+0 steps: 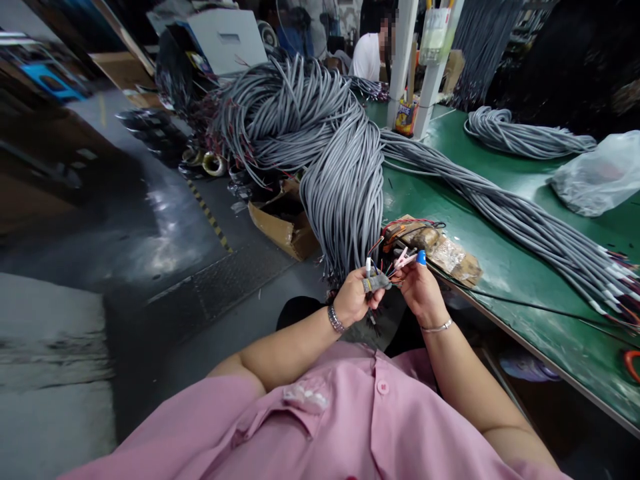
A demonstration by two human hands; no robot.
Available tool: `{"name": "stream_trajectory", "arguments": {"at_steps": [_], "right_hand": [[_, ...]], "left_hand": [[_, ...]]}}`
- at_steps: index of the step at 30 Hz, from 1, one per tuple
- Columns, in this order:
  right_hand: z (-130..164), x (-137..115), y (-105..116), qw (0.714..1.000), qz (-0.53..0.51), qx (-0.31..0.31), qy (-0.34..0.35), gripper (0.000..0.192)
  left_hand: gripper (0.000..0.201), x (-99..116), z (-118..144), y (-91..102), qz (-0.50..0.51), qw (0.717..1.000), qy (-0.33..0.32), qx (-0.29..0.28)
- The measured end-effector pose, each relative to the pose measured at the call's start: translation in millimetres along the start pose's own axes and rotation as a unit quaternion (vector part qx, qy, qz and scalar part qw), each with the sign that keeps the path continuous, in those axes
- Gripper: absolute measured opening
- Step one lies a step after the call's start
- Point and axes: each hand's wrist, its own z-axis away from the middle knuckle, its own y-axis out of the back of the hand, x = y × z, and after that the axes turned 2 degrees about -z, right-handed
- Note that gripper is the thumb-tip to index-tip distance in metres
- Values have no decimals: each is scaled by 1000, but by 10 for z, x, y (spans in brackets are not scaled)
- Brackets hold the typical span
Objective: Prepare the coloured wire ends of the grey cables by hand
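Fingers of both hands pinch a grey cable end off the table's near edge; loose wires could slip.

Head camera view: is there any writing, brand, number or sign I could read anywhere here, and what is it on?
No text can be read anywhere.
Small yellow and red printed carton by the white post: print too blurred to read.
Grey box behind the grey cable heap: its label is too small to read.
Grey connector in the left hand: no readable marking.
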Motion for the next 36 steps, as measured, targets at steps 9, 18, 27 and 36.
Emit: {"name": "stream_trajectory", "arguments": {"at_steps": [9, 18, 27, 36], "right_hand": [[-60, 3, -25, 995, -95, -5, -33, 26], [-87, 56, -35, 996, -84, 20, -7, 33], [220, -19, -8, 990, 84, -53, -97, 43], [368, -53, -79, 957, 283, -70, -5, 24]], "left_hand": [[24, -19, 6, -125, 10, 999, -14, 41], [24, -52, -9, -166, -11, 998, -5, 59], [26, -138, 85, 1, -59, 997, -28, 46], [21, -251, 142, 82, -152, 987, -40, 16]]}}
